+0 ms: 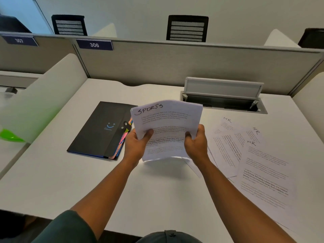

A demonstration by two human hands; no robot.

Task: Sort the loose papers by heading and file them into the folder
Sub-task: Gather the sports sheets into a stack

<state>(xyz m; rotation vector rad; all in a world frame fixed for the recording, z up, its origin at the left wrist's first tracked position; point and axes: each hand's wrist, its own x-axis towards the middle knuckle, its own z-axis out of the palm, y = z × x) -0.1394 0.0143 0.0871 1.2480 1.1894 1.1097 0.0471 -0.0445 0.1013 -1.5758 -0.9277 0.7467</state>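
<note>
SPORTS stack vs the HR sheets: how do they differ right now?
The SPORTS stack is held off the desk, gripped by the left hand and right hand; the HR sheets lie flat on the desk, untouched. The SPORTS stack is squared together; the HR sheets are fanned and overlapping. Headings differ: SPORTS against HR. Both are white printed pages with handwritten headings.
</note>
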